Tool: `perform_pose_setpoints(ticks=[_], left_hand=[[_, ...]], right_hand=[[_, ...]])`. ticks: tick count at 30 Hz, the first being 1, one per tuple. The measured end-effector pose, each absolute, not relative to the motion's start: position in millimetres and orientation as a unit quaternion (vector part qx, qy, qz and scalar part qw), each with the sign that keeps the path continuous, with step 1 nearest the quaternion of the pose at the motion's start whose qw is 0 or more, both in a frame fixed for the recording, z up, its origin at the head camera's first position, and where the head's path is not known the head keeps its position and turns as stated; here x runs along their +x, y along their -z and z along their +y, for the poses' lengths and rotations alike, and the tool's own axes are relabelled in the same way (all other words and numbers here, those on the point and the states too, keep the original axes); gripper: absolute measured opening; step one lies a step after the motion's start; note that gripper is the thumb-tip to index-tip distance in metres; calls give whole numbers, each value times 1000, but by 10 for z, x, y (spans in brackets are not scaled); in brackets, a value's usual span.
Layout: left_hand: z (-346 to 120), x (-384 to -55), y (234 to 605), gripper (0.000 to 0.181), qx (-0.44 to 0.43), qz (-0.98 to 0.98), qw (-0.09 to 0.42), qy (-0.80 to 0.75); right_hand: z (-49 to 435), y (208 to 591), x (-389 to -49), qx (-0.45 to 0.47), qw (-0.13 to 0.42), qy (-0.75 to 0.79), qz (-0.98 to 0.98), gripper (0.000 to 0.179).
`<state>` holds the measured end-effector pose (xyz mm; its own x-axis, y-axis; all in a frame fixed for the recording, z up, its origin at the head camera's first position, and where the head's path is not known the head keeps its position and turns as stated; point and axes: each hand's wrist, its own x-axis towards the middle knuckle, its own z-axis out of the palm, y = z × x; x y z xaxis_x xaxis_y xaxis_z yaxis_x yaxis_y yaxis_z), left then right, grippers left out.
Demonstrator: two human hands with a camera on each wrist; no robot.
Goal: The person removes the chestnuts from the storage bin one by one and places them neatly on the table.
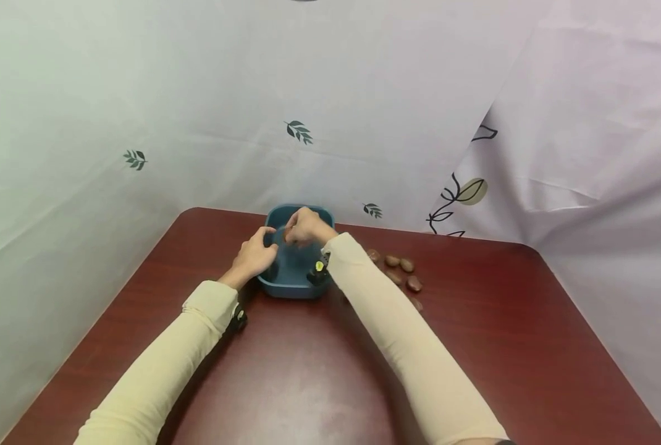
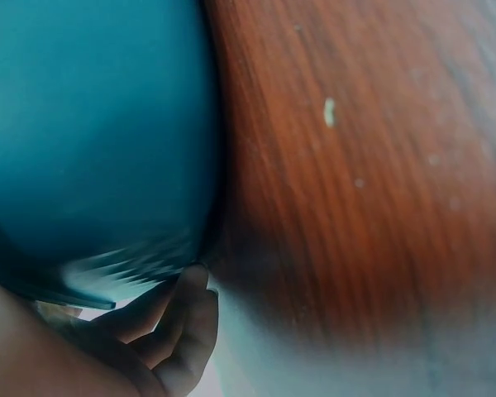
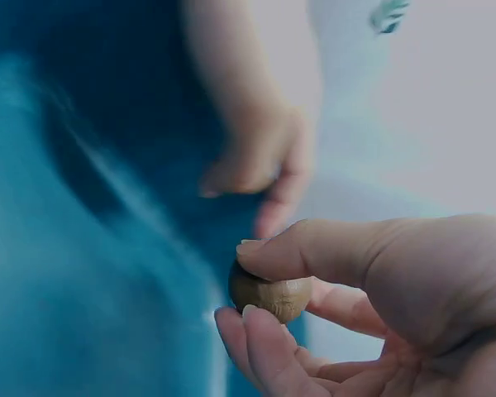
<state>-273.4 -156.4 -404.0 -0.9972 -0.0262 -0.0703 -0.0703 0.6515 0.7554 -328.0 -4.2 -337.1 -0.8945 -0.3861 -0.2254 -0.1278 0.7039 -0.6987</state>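
Above the inside of a blue plastic basin [image 1: 294,291], my right hand [image 1: 306,225] pinches a chestnut [image 3: 273,296] between thumb and fingertips. The chestnut is dark brown with a paler, rough side. My left hand [image 1: 256,254] holds the basin's left side at the rim, its fingers [image 2: 194,318] against the outer wall in the left wrist view. In the right wrist view that hand appears blurred behind the chestnut. My right hand and wrist hide part of the basin's inside.
Several more chestnuts [image 1: 407,265] lie loose on the dark red wooden table [image 1: 503,321], right of the basin and partly behind my right sleeve. A pale cloth wall [image 1: 225,111] with leaf prints rises close behind the basin and along both sides.
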Motion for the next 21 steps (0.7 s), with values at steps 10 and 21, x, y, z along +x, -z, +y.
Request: perform_pose_setpoints(ticks=[10, 21], left_hand=[[-1584, -2738, 4018, 51, -31, 915, 16, -401], [-1609, -2745, 4039, 52, -28, 915, 20, -402]], right_hand=[[522, 3069, -3066, -216, 186, 369, 885, 34], [1122, 3205, -2619, -229, 165, 379, 881, 34]])
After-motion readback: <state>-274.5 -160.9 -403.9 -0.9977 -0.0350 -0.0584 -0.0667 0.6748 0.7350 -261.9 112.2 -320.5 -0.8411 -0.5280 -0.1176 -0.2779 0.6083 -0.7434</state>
